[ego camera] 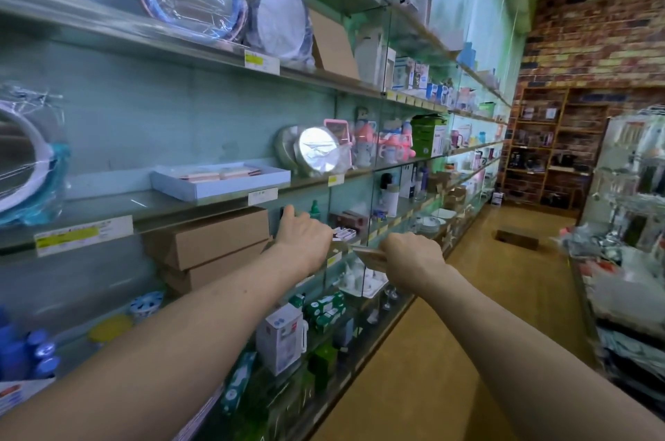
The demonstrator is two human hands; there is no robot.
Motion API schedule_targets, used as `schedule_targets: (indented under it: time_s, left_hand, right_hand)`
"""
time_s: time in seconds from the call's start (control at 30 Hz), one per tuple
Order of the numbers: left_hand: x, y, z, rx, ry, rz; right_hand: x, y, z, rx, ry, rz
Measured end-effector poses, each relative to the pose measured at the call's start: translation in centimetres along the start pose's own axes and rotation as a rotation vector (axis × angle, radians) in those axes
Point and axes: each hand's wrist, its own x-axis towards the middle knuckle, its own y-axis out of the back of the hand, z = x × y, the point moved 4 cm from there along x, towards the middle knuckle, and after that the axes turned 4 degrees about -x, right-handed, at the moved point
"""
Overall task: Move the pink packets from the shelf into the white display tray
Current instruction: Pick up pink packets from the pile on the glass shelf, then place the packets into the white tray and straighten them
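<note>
The white display tray [230, 187] sits on the middle glass shelf, with pink packets [219, 174] lying flat inside it. One shelf lower, my left hand [304, 235] reaches in beside the cardboard boxes, its fingers hidden behind the knuckles, near a small packet [344, 233] on that shelf. To its right, my right hand [410, 255] is shut on a thin flat packet [369, 255] that sticks out leftward toward my left hand.
Stacked cardboard boxes [208, 239] fill the lower shelf left of my hands. Wrapped round mirrors [318, 149] and baby bottles [392, 147] stand right of the tray. Boxed goods crowd the shelves below. An aisle floor [478, 296] runs along the right.
</note>
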Motion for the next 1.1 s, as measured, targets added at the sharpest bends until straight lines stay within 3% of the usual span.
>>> schedule_targets:
  time_s: [0.4, 0.67, 0.93, 1.1]
  left_hand:
    - [12.6, -1.6, -3.9, 0.001, 0.035, 0.099]
    - [18.2, -0.5, -8.8, 0.08, 0.093, 0.179]
    - [21.5, -0.9, -15.7, 0.128, 0.265, 0.175]
    - [22.1, -1.2, -20.5, -0.149, 0.49, 0.189]
  right_hand:
    - [13.8, 1.1, 1.2, -0.039, 0.029, 0.112]
    - [21.7, 3.2, -0.9, -0.001, 0.095, 0.307]
    - [29.4, 3.6, -5.3, 0.068, 0.25, 0.426]
    - [33.9, 3.8, -8.1, 0.154, 0.399, 0.464]
